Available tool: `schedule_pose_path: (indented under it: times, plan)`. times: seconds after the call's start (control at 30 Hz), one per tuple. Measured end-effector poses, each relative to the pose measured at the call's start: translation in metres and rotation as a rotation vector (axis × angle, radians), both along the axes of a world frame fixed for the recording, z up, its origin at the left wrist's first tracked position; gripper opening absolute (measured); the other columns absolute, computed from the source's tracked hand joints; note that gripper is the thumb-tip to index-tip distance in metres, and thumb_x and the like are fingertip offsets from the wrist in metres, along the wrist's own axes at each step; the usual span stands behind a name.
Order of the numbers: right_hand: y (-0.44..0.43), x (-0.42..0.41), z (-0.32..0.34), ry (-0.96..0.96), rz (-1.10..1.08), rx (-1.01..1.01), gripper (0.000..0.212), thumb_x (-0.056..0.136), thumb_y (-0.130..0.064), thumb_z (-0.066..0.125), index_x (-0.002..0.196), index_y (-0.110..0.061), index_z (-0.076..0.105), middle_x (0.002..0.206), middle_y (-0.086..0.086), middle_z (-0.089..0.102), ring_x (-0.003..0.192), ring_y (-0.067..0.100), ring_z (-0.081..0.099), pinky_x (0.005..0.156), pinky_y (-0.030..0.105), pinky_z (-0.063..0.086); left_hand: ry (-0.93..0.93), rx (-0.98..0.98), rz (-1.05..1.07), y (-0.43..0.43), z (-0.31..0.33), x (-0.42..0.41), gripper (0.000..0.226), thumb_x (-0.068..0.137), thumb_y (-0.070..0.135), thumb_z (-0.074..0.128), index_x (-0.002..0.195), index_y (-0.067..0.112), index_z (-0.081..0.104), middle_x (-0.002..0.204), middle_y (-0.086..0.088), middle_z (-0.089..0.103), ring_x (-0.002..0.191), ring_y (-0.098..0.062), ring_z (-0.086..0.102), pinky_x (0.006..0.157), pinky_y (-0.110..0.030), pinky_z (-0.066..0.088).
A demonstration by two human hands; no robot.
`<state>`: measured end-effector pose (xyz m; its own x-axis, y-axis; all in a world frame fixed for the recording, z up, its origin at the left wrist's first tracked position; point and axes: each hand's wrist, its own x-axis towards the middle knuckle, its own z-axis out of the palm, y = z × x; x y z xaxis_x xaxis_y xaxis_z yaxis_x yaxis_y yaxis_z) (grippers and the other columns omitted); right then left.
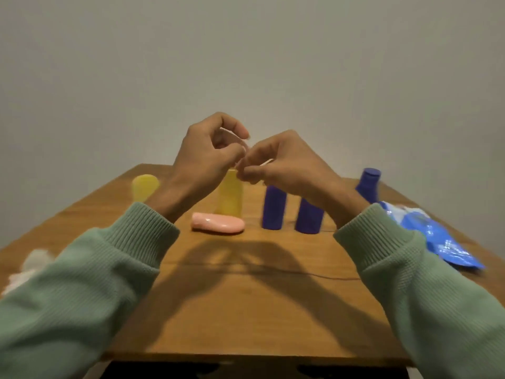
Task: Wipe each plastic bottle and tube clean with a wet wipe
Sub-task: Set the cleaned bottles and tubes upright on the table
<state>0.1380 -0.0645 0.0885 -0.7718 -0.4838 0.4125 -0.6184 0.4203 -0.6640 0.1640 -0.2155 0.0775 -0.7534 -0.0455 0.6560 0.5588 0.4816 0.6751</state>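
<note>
Nothing is getting wiped at this moment, both hands are up in the air over the bench (246,310). The left hand (207,157) and right hand (281,165) each have their fingers curled in, pinching a thin pale wipe (241,143) between them. It's blurry, so that's my read of it, but it looks like it's being teased open.

So I'd call this the prep step.

The stuff to clean sits below:
- a yellow bottle (231,198) right behind the hands
- a second yellow bottle (144,187) off to the left
- a pink tube (218,222) lying flat in front
- a purple bottle (273,207), with a second purple bottle (308,217) just beside it
- a third purple bottle (369,186) further back

The blue wipe pack (442,242) is on the right and some white wads (32,263) are on the left.

Next up, I reckon, is to get the wipe spread in one hand and free the other to grab a bottle. Can't tell which ones are already done.
</note>
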Motion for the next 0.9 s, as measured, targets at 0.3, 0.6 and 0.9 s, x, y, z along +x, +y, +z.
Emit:
schedule_pose_path:
  times: [0.3,0.6,0.9]
  plan:
    - [0.129,-0.016,0.04,0.092,-0.249,-0.078,0.009,0.074,-0.017,0.077,0.082,-0.015,0.074,0.072,0.001,0.072,0.072,0.012,0.068,0.059,0.019,0.049,-0.02,-0.294,-0.231,0.111,0.039,-0.059,0.03,0.082,0.009,0.063,0.109,0.022,0.062,0.094,0.006,0.07,0.088,-0.005,0.068,0.077,-0.024,0.058]
    - [0.192,-0.054,0.027,-0.088,-0.444,0.055,0.04,0.064,-0.021,0.085,0.1,-0.018,0.068,0.09,0.0,0.069,0.079,0.011,0.065,0.066,0.025,0.049,-0.279,-0.788,-0.255,0.158,0.039,-0.123,0.063,0.077,0.021,0.078,0.133,0.023,0.05,0.127,0.004,0.058,0.115,-0.013,0.055,0.082,-0.019,0.041]
    - [0.183,-0.081,-0.006,-0.316,-0.413,0.436,0.052,0.063,-0.03,0.085,0.107,-0.011,0.063,0.092,0.008,0.071,0.081,0.02,0.068,0.077,0.034,0.057,-0.42,-1.076,-0.283,0.185,0.031,-0.149,0.061,0.072,0.027,0.083,0.126,0.019,0.056,0.112,0.003,0.067,0.102,-0.016,0.061,0.09,-0.032,0.049]
